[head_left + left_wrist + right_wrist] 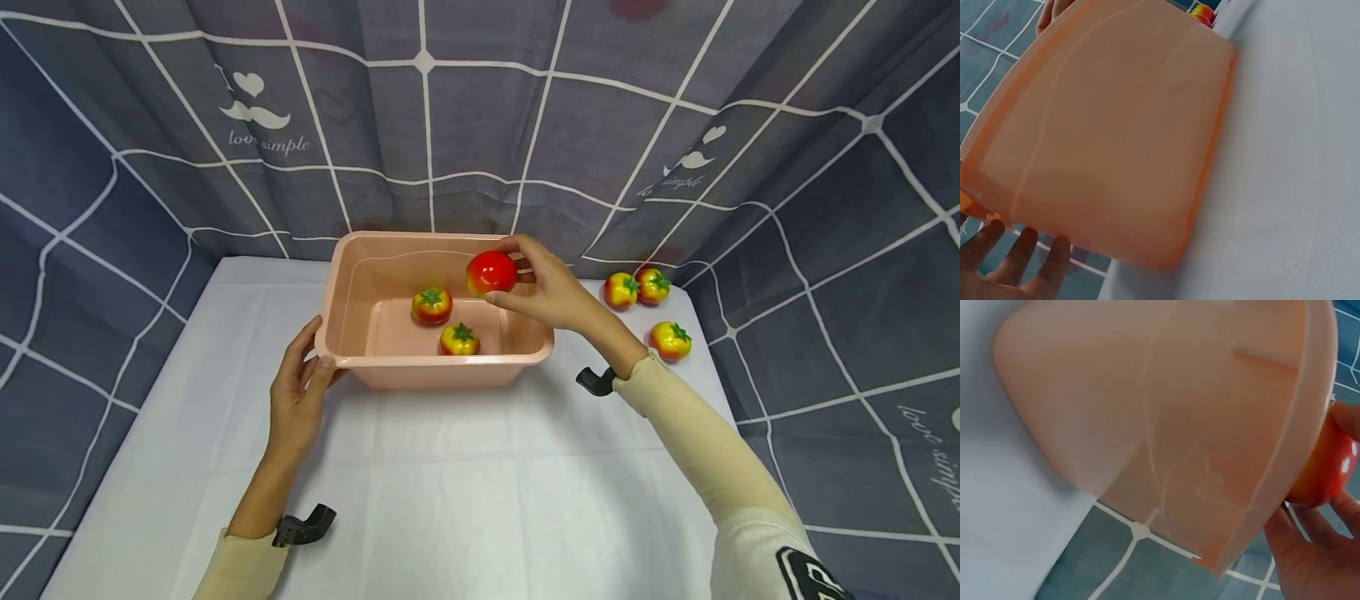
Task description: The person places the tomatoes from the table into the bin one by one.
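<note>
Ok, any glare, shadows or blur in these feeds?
Head view: bright highlight on the red fruit in the right hand, soft shadow on the white cloth beside the right sleeve; left wrist view: the tub soft and low-contrast, cloth shaded along it; right wrist view: white glints on the fruit.

A table draped in smooth white cloth [450,483] is carrying a pale pink, rectangular plastic basin [435,377], which is sitting near the middle of the far edge. Two glossy red-and-yellow tomato-shaped fruits [621,291] are lying side by side by the far right corner; a third similar fruit [667,342] is resting nearer, beside the right edge.
</note>
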Motion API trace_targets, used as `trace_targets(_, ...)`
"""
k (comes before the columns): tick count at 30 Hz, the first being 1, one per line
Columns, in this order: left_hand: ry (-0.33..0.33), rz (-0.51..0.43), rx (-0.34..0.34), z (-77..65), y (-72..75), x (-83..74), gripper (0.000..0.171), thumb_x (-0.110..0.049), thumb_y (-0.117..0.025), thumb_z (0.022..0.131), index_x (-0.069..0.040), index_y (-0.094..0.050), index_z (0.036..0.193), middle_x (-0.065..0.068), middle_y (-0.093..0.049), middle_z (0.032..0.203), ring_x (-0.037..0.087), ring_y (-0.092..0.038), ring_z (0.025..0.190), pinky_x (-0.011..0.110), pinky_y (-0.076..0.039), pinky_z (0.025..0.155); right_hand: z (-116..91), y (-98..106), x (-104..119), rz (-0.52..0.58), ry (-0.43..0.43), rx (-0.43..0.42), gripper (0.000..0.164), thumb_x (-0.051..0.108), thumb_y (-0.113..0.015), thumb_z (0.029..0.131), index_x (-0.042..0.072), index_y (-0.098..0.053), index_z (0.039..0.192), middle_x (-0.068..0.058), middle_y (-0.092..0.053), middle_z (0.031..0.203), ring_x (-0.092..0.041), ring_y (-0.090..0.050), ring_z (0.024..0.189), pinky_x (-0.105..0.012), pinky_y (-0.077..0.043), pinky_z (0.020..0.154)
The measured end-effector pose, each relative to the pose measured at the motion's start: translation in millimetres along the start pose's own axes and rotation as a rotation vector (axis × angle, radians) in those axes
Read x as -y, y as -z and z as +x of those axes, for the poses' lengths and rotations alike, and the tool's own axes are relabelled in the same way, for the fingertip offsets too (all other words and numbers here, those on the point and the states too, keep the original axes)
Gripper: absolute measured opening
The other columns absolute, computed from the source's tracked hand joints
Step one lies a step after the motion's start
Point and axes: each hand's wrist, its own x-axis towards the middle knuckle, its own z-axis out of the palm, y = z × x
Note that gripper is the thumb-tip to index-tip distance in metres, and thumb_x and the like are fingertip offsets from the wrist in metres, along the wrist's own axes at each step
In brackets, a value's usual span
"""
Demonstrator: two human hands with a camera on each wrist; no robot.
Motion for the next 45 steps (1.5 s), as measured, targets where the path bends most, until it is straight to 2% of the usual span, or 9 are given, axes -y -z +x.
trace_targets(6,-0.005,0.025,0.006,0.2,0.9,-0.1,0.061,0.002,-0.053,0.110,-0.013,-0.040,0.167,0.021,-0.042,0.162,0.005,-0.068,0.121,0.016,-0.061,0.102,12.2,-3.6,-0.1,-0.009,0.003,0.098,0.068,0.026,-0.089,0.090,0.012,-0.053,0.145,-0.006,-0.061,0.139,-0.025,-0.066,0.126,-0.043,-0.063,0.111)
trace_targets(9,0.010,0.022,0.004,-0.3,0.1,-0.3,0.061,0.001,-0.053,0.110,-0.017,-0.041,0.167,0.019,-0.043,0.163,0.005,-0.068,0.121,0.017,-0.061,0.102,16.4,-6.6,-2.4,-0.014,0.014,0.117,0.067,0.025,-0.089,0.090,0.012,-0.053,0.145,-0.005,-0.062,0.140,-0.024,-0.065,0.126,-0.042,-0.063,0.111)
trace_targets(12,0.008,0.011,0.000,-0.5,-0.5,0.8,0.061,0.002,-0.053,0.110,-0.016,-0.041,0.167,0.020,-0.044,0.162,0.005,-0.069,0.120,0.018,-0.062,0.102,19.4,-9.7,-3.0,-0.005,0.035,0.128,0.068,0.024,-0.090,0.089,0.011,-0.053,0.145,-0.005,-0.062,0.140,-0.024,-0.066,0.126,-0.042,-0.064,0.109)
trace_targets(18,-0.010,-0.003,0.011,-0.6,-0.5,3.0,0.060,0.003,-0.052,0.110,-0.012,-0.040,0.167,0.023,-0.042,0.162,0.005,-0.069,0.120,0.017,-0.061,0.103,21.4,-15.5,-2.8,0.010,0.060,0.116,0.067,0.024,-0.091,0.088,0.011,-0.055,0.142,-0.007,-0.062,0.139,-0.028,-0.068,0.124,-0.042,-0.066,0.106)
trace_targets(25,-0.016,-0.014,0.014,-0.6,-0.7,3.2,0.060,0.003,-0.051,0.110,-0.011,-0.039,0.168,0.024,-0.040,0.163,0.005,-0.069,0.122,0.017,-0.061,0.104,21.6,-18.8,-1.9,-0.004,0.070,0.105,0.063,0.023,-0.089,0.090,0.012,-0.055,0.142,-0.005,-0.063,0.137,-0.028,-0.065,0.126,-0.041,-0.063,0.109)
trace_targets(30,-0.015,-0.004,0.014,-0.4,-0.8,2.8,0.060,0.002,-0.051,0.110,-0.012,-0.039,0.167,0.023,-0.041,0.162,0.005,-0.069,0.121,0.017,-0.061,0.104,19.9,-16.6,0.2,-0.007,0.084,0.079,0.063,0.023,-0.087,0.092,0.010,-0.054,0.145,-0.007,-0.062,0.143,-0.027,-0.070,0.125,-0.042,-0.062,0.112)
trace_targets(45,-0.017,0.015,0.014,-0.8,-0.7,2.7,0.060,0.001,-0.051,0.111,-0.012,-0.039,0.168,0.021,-0.041,0.163,0.005,-0.069,0.123,0.017,-0.060,0.104,12.8,-10.6,-5.7,0.010,0.038,0.064,0.065,0.027,-0.084,0.095,0.008,-0.053,0.149,-0.009,-0.059,0.150,-0.030,-0.069,0.129,-0.046,-0.060,0.115)
